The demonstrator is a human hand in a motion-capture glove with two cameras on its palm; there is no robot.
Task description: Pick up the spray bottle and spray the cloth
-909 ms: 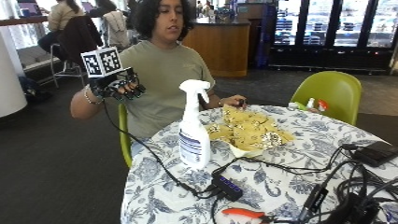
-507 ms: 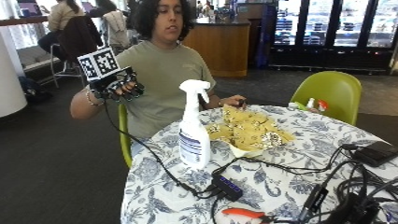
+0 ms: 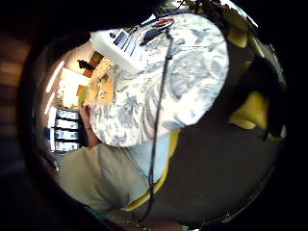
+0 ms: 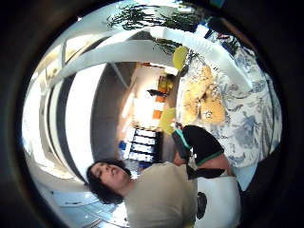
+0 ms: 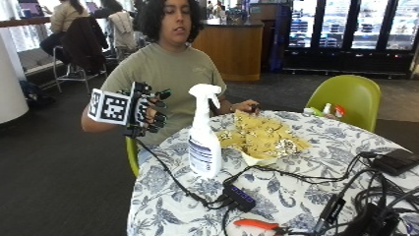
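You are holding your gloved right hand [image 5: 149, 109] in the air beside the surface [image 5: 294, 196], fingers loosely curled and gripping nothing, near the spray bottle [image 5: 204, 132] but apart from it. The bottle is standing upright on the flowered covering near the edge. The yellow cloth [image 5: 262, 137] is lying crumpled just behind it, your bare hand [image 5: 243, 105] resting at its far side.

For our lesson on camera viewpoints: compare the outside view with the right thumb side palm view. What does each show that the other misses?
Only the outside view shows the gloved hand, raised beside the bottle and apart from it, plus the hub and pliers. Only the palm view shows the ceiling. Both show the bottle, yellow cloth and table.
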